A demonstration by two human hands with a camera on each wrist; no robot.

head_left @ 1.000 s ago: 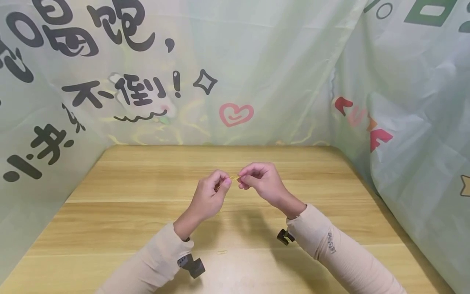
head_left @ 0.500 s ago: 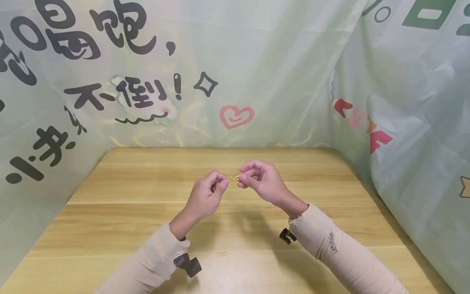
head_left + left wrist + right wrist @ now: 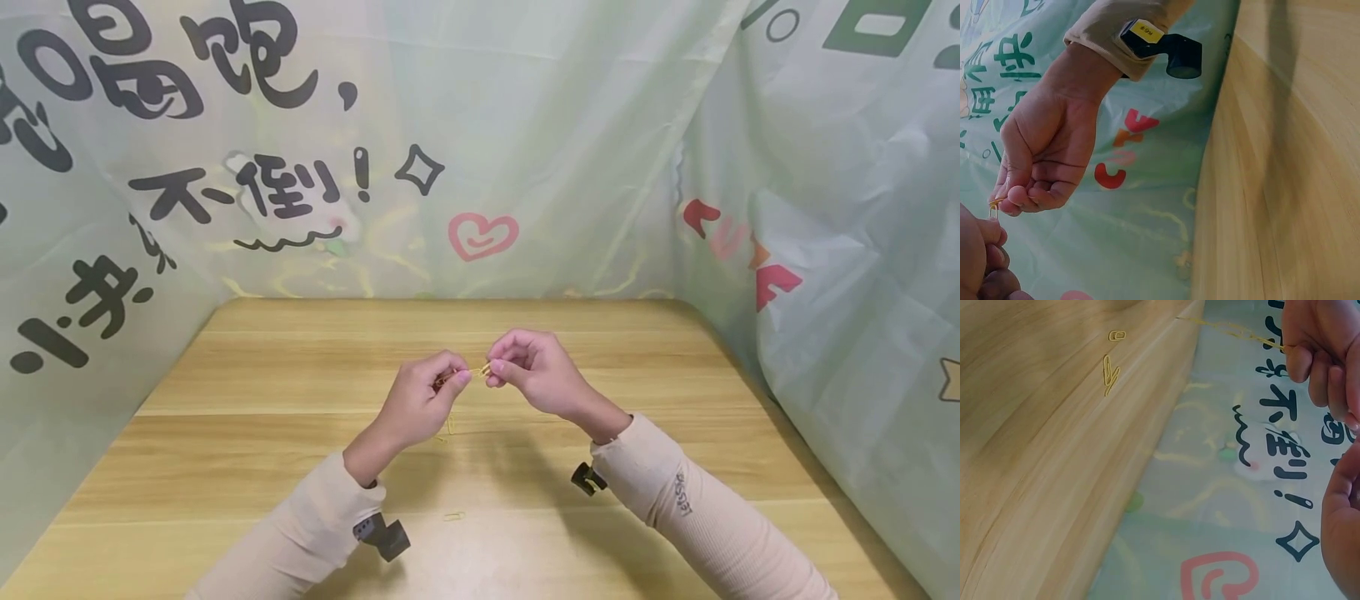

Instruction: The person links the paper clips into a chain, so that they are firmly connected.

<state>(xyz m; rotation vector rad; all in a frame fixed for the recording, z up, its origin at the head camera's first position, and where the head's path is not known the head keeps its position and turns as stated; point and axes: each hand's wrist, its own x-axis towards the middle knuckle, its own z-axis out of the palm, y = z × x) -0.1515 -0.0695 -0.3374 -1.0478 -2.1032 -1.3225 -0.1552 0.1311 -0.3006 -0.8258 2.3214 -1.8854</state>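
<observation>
In the head view both hands meet above the middle of the table. My left hand [image 3: 420, 398] pinches a yellow paper clip [image 3: 475, 372] between thumb and fingers. From that hand a chain of linked yellow paper clips [image 3: 1235, 329] hangs down, as the right wrist view shows. My right hand [image 3: 542, 375] pinches another yellow paper clip [image 3: 486, 367]. Its end meets the left hand's clip, and the two overlap at the fingertips; whether they are hooked together cannot be told. In the left wrist view the small joined spot [image 3: 994, 207] sits between both hands' fingertips.
On the wooden table [image 3: 262, 467] lies a single loose paper clip [image 3: 454, 516] near the front. Farther back, below the left hand, a couple more paper clips [image 3: 1110, 375] lie close together. Printed cloth [image 3: 585, 167] surrounds the table at the back and sides.
The clip in my right hand has tilted steeper, and its end now overlaps the left hand's clip, where half a second ago the two ends stood side by side. Both hands have barely moved.
</observation>
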